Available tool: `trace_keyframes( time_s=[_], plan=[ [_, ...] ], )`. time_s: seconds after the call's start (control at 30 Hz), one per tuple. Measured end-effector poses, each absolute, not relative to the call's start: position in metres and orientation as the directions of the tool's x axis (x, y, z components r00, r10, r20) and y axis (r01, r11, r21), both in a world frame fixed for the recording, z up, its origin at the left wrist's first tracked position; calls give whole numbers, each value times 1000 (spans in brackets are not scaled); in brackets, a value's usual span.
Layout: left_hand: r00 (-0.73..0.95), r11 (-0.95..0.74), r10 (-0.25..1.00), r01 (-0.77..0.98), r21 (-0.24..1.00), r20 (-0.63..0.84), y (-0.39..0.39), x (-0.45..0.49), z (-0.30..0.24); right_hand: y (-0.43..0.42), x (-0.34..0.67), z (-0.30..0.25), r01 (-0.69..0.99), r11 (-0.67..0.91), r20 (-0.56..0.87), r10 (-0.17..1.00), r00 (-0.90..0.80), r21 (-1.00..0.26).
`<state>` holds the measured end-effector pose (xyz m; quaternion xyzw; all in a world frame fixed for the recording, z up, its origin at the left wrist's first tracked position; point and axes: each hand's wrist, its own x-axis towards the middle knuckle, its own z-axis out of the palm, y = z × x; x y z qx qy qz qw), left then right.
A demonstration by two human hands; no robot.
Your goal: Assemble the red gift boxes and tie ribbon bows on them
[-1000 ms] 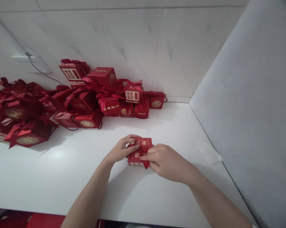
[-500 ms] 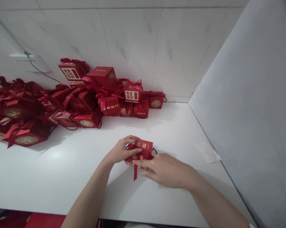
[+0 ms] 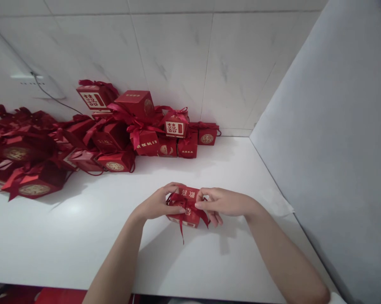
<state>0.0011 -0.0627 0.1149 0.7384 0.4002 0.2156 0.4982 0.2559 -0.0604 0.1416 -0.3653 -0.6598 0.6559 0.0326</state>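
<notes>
A small red gift box (image 3: 190, 207) with gold characters rests on the white counter (image 3: 83, 236) in front of me. A red ribbon (image 3: 181, 226) crosses its top, and one loose tail hangs down over the front. My left hand (image 3: 159, 202) grips the box's left side, fingers curled onto the ribbon. My right hand (image 3: 220, 202) pinches the ribbon at the box's top right.
A big heap of similar red ribboned gift boxes (image 3: 92, 131) lies along the tiled back wall, from the far left to the middle. A grey panel (image 3: 336, 147) closes off the right side. A wall socket with a cable (image 3: 32, 78) sits at upper left.
My right hand moved from the front of the box up to its right top and now pinches the ribbon. A ribbon tail now hangs over the front. The left hand stayed put.
</notes>
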Motion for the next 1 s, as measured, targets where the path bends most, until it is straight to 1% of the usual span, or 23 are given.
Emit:
trace_keyframes(
  time_s=[0.17, 0.53, 0.7, 0.87, 1.0],
  plan=[
    [587, -175, 804, 384, 906, -94, -62, -1, 114, -57, 247, 136, 382, -173, -413, 519, -748, -908],
    [606, -200, 792, 364, 910, -69, -62, 0, 114, -57, 247, 131, 336, -191, -375, 652, -659, -922],
    [597, -200, 800, 359, 911, -60, -62, 0, 113, -58, 250, 133, 349, -188, -388, 615, -687, -918],
    [591, -189, 805, 355, 916, -63, -62, 0, 112, -57, 253, 131, 394, -172, -400, 672, -623, -903],
    [591, -190, 804, 354, 916, -62, -62, 0, 112, -55, 252, 127, 359, -194, -395, 636, -662, -913]
  ],
)
